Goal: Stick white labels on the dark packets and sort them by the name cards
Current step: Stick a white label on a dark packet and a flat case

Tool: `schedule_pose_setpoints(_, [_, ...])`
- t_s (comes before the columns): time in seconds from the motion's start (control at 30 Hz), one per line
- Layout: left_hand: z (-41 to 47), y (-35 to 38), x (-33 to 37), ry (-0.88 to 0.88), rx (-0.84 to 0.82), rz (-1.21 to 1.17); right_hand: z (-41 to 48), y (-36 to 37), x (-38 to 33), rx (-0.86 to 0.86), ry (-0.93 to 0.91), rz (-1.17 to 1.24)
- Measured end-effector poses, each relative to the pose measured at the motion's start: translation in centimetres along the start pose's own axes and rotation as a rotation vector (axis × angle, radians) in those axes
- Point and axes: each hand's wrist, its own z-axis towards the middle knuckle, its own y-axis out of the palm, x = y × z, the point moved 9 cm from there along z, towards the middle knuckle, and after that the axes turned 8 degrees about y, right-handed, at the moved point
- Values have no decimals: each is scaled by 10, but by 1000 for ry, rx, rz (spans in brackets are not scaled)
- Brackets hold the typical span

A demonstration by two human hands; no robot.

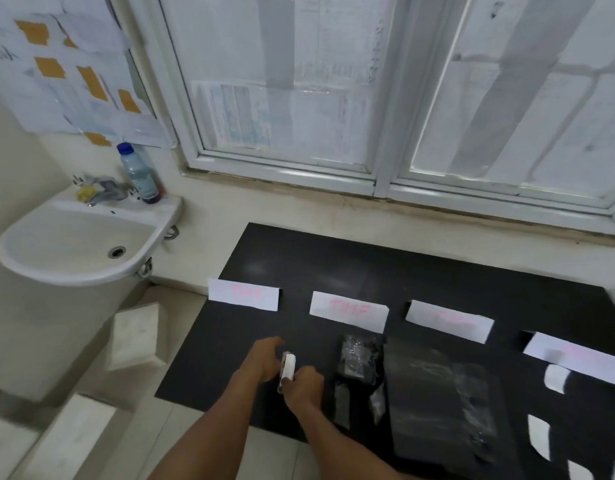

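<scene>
Both my hands meet over the left part of the black table (334, 268). Between them is a small dark packet with a white label (288, 366) on it. My left hand (264, 358) touches its left side and my right hand (304, 384) grips its lower end. Several white name cards with pink writing stand in a row: the first card (243, 294), the second card (347, 311), the third card (448, 320) and a blurred card (576, 355) at the right. A pile of dark packets (437, 393) lies below the second and third cards. Loose white labels (555, 377) lie at the right.
A white sink (81, 244) with a tap and a blue-capped bottle (139, 174) hangs on the wall at the left. White boxes (136, 336) sit on the floor beside the table. A window (368, 98) covered with papers runs behind the table.
</scene>
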Motion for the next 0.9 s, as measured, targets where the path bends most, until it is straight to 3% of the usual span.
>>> schedule_pose_setpoints(0.27, [3, 13, -12, -50, -2, 18, 10, -2, 10, 6, 5, 6])
schedule_pose_setpoints(0.53, [19, 33, 82, 68, 24, 1, 18, -114, 7, 205, -121, 289])
schedule_pose_setpoints(0.77, [17, 102, 179, 131, -67, 27, 14, -251, 97, 454, -42, 381])
schedule_pose_setpoints(0.9, [10, 142, 200, -38, -55, -39, 11, -303, 183, 527, 100, 344])
